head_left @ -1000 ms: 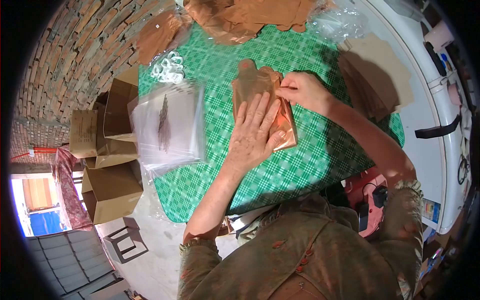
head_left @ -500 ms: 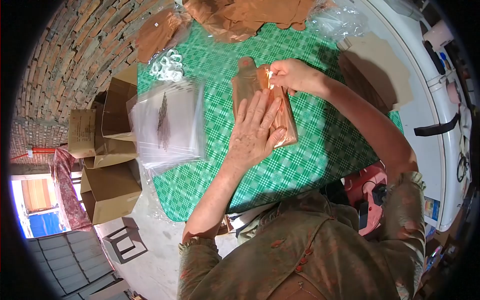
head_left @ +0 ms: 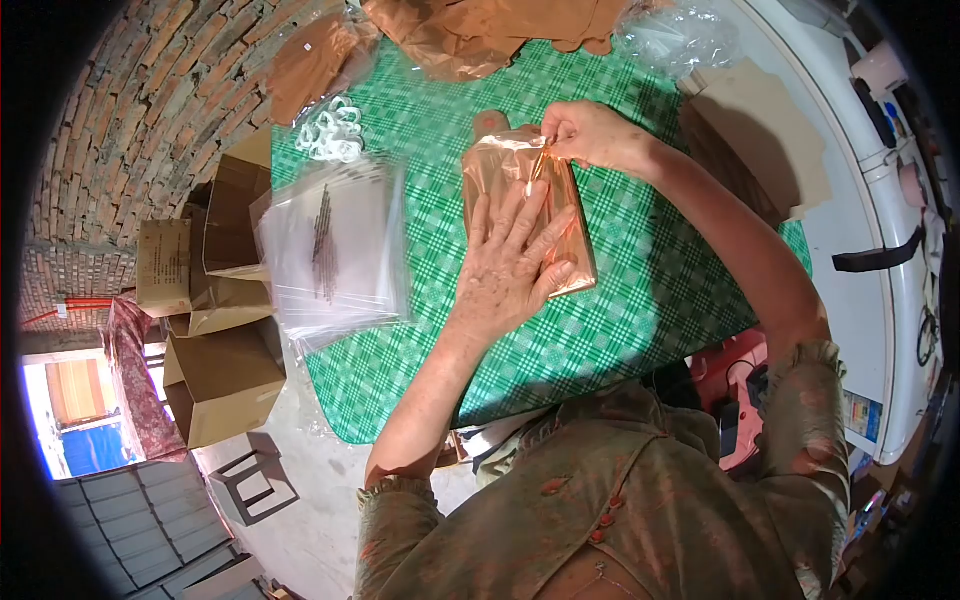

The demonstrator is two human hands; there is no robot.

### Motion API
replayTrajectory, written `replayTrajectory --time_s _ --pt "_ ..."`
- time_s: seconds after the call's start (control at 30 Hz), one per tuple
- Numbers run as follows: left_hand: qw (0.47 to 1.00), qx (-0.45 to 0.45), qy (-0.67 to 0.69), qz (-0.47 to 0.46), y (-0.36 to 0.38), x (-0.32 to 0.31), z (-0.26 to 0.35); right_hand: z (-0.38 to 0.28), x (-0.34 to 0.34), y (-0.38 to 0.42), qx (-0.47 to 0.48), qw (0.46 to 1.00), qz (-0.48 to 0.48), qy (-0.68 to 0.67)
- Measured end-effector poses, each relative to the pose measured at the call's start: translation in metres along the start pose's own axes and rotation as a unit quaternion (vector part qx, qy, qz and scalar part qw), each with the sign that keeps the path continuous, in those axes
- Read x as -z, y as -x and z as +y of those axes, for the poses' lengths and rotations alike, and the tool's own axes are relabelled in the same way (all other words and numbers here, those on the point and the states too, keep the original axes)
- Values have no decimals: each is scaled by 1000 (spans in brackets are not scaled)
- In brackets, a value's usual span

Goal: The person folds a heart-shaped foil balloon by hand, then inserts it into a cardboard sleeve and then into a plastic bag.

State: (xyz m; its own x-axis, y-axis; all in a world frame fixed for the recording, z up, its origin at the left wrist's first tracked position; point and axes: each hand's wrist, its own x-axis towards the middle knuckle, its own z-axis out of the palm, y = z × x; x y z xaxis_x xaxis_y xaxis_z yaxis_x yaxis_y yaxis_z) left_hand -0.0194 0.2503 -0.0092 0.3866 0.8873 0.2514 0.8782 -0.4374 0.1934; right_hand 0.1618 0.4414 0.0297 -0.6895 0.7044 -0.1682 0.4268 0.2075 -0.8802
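Observation:
A shiny copper-coloured plastic bag (head_left: 500, 162) lies on the green checked tablecloth (head_left: 430, 250), with a rounded tab showing at its top left. My left hand (head_left: 507, 268) rests flat on the bag's middle and lower part, fingers spread and palm down, covering some of it. At the bag's upper right corner, my right hand (head_left: 592, 136) pinches a gathered bit of the plastic between thumb and fingers.
Left of the bag lies a stack of clear plastic sleeves (head_left: 370, 245), with white rings (head_left: 332, 130) behind it. More copper bags (head_left: 480, 40) and crumpled clear plastic (head_left: 678, 40) line the far edge. Cardboard boxes (head_left: 235, 400) stand left; flat tan card (head_left: 765, 130) lies right.
The upper part of the copper bag now lies spread wider and smoother, its top edge reaching across to the left. My right hand has moved slightly up and right; my left hand stays flat.

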Motion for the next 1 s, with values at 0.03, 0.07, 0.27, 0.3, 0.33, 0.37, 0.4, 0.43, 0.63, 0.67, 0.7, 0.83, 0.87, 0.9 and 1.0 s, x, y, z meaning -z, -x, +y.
replayTrajectory --time_s 0.03,0.07,0.27,0.3,0.33,0.37,0.4,0.43,0.63,0.67,0.7,0.83,0.87,0.9,1.0 --pt "1000 -1 9 9 0 0 0 0 0 0 4 1000 4 14" --pt "1000 -2 19 17 0 0 1 3 -1 -2 23 999 15 39" --pt "1000 -3 9 5 -1 2 1 14 -9 -1 99 987 74 107" --pt "1000 -3 8 5 -1 2 1 14 -10 0 103 985 81 113" --pt "1000 -4 6 4 -1 1 1 13 -12 1 108 983 88 119" --pt "1000 -4 5 4 -1 1 1 13 -13 2 109 983 91 117" --pt "1000 -4 5 3 -1 2 1 13 -14 3 111 983 94 115" --pt "1000 -3 5 2 -2 3 2 14 -15 3 112 982 97 113" --pt "1000 -2 3 7 -3 3 3 22 -30 18 227 932 243 141" --pt "1000 -3 5 10 -3 2 3 21 -32 29 230 928 243 162" --pt "1000 -2 8 10 -2 3 3 10 -34 45 232 924 242 184" --pt "1000 -2 -4 6 -2 3 1 14 -64 104 305 894 176 278" --pt "1000 -4 -12 4 -2 2 1 16 -73 117 321 884 168 296" --pt "1000 -1 -7 3 -2 3 1 17 -83 130 337 873 161 313" --pt "1000 6 7 2 -1 4 3 0 -100 159 291 888 121 335"
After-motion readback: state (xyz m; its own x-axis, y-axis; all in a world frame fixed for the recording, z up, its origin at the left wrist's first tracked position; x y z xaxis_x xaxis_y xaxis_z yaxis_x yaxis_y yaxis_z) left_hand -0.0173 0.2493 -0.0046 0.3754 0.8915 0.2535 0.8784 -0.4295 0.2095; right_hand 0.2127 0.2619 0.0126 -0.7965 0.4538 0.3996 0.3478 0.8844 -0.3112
